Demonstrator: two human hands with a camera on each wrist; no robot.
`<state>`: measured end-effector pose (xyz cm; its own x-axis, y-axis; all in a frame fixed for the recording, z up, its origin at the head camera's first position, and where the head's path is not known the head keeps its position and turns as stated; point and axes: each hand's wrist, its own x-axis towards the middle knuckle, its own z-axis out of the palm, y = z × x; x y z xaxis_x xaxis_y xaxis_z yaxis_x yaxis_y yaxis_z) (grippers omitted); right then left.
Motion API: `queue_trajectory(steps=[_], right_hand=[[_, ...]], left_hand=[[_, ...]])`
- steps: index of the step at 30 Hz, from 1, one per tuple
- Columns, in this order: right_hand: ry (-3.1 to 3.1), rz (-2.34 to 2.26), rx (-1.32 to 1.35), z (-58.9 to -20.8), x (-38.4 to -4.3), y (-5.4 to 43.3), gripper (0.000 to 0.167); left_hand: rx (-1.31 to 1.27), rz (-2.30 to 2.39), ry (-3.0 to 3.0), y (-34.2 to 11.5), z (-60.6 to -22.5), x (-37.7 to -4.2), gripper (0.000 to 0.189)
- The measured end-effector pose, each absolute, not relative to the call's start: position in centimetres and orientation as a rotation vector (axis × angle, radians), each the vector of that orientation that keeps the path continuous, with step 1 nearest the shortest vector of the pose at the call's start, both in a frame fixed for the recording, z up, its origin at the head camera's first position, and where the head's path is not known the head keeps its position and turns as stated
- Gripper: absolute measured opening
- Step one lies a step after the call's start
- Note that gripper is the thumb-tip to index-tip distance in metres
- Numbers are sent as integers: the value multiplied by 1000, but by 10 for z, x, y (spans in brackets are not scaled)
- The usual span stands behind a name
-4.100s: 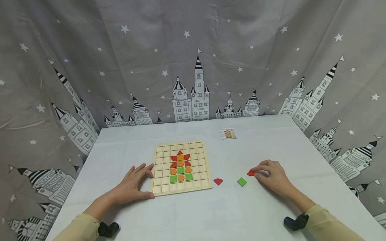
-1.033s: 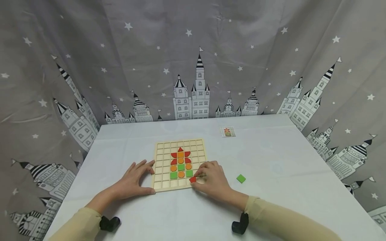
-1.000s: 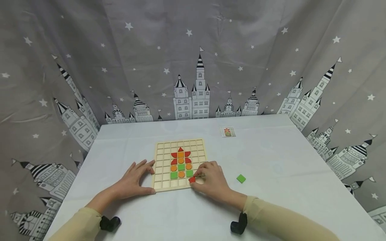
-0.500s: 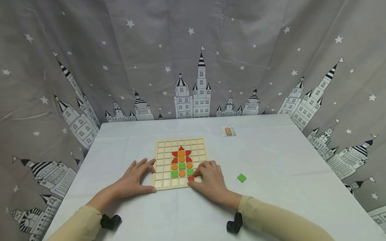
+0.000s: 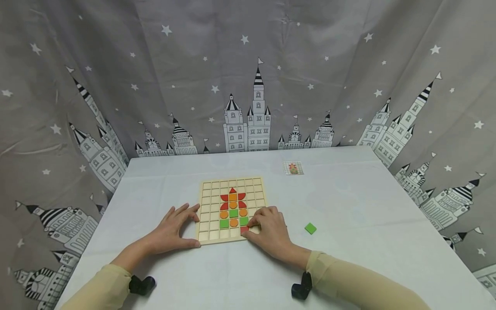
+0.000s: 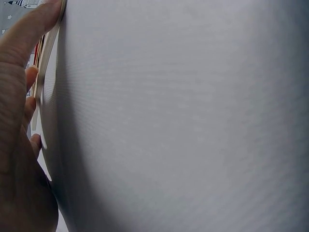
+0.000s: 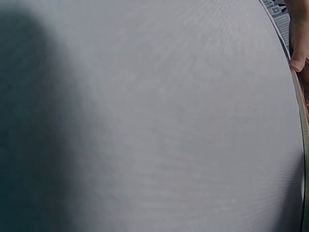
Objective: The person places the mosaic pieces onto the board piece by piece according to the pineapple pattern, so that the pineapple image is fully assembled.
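Note:
A pale wooden grid board (image 5: 214, 224) lies on the white table. On it is a figure of red, orange and green tiles. My left hand (image 5: 170, 232) rests along the board's left side, thumb at the near-left corner and fingers spread against the edge. In the left wrist view the thumb (image 6: 34, 29) touches the board's rim. My right hand (image 5: 273, 232) reaches over the near-right part, thumb and index finger pinching a red quarter-round tile (image 5: 244, 230) in the cell just below a green square tile (image 5: 243, 221). The hand hides part of that tile and the cells behind it.
A loose green square tile (image 5: 310, 228) lies on the table right of the right hand. Farther back is a small card (image 5: 292, 168) printed with a similar figure on a grid. A grey curtain (image 5: 174, 51) with castles stands behind the table.
My right hand has carried a red tile from the right side to the board and lowered it into a cell. Both loose red tiles are gone from the table. My left hand has stayed put.

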<state>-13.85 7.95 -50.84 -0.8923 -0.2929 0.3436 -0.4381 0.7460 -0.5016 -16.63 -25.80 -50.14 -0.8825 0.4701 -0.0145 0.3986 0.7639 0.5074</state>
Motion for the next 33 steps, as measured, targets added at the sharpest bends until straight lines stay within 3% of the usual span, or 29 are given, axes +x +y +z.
queue_trajectory(steps=[6, 15, 23, 33], right_hand=[[-2735, 979, 570, -496, -146, 98, 26], [-2876, 1108, 503, -473, -169, 179, 36], [-3092, 1163, 568, -472, -170, 244, 38], [-3158, 999, 687, -476, -171, 279, 36]], left_hand=[[698, 772, 2821, -258, -502, -167, 64], [694, 771, 2814, -258, -501, -167, 65], [686, 759, 2813, -258, -500, -166, 66], [679, 762, 2813, -256, -501, -167, 66]])
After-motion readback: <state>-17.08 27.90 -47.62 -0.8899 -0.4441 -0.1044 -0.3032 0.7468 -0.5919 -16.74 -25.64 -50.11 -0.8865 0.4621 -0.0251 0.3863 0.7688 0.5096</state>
